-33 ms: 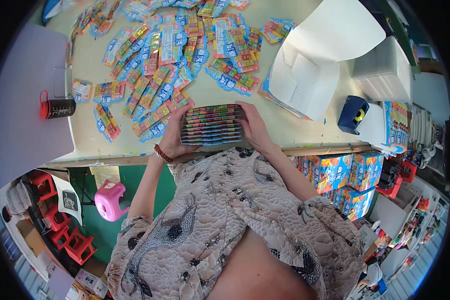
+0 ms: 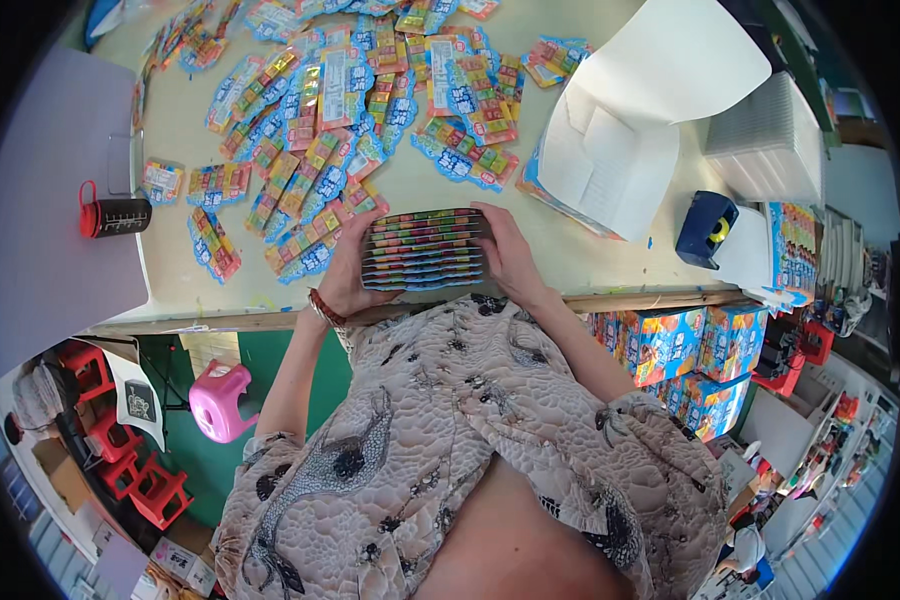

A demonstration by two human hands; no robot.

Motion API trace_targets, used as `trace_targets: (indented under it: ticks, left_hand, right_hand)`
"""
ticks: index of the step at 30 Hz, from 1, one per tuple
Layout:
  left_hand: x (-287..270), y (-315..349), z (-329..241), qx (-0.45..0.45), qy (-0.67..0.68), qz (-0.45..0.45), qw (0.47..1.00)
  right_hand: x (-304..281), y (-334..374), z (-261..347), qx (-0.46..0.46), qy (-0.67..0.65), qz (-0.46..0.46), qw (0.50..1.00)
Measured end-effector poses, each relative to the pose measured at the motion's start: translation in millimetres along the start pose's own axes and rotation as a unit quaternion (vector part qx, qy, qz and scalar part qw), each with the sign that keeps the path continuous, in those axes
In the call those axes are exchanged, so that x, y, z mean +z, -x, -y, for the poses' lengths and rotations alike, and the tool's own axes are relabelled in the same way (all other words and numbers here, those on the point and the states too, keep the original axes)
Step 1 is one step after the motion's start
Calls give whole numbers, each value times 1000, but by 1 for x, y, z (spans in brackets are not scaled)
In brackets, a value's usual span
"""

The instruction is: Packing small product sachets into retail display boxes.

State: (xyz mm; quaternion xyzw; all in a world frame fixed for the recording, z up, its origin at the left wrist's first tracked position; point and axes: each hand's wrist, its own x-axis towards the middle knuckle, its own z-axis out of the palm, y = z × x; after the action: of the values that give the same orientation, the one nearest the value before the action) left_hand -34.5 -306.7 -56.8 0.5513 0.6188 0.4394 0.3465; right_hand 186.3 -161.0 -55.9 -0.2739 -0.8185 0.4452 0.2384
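I see both hands clamped on one stack of colourful packets (image 2: 425, 248), held just above the near edge of the table (image 2: 610, 262). My left hand (image 2: 348, 268) wraps the stack's left end, fingers curled under and thumb on the side; my right hand (image 2: 507, 252) presses flat on the right end, fingers closed together. The stack shows roughly eight layers, though I cannot count them exactly. Beyond it, loose packets (image 2: 350, 110) lie scattered over the table, too many and too overlapped to count. One white folded sheet (image 2: 630, 120) lies to the right, one blue tape dispenser (image 2: 708, 228) beside it, one red-handled cup (image 2: 115, 214) at far left.
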Motion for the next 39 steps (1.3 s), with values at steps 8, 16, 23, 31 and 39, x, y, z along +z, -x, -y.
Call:
trace_targets:
  ticks: [8, 16, 23, 31, 39]
  left_hand:
    - [-2, -3, -7, 20, -35, -6, 999]
    - [1, -1, 7, 6, -11, 16, 1000]
    - [3, -3, 1, 45, -10, 11, 999]
    - [7, -6, -12, -14, 20, 11, 1000]
    - [-6, -107, -108, 242, -146, 40, 958]
  right_hand:
    - [2, 1, 2, -4, 17, 3, 1000]
    - [-3, 2, -3, 12, -6, 21, 1000]
    - [-52, -18, -1, 107, -208, 215, 948]
    - [-43, -25, 32, -85, 101, 225, 965]
    - [-146, -23, 85, -70, 227, 94, 967]
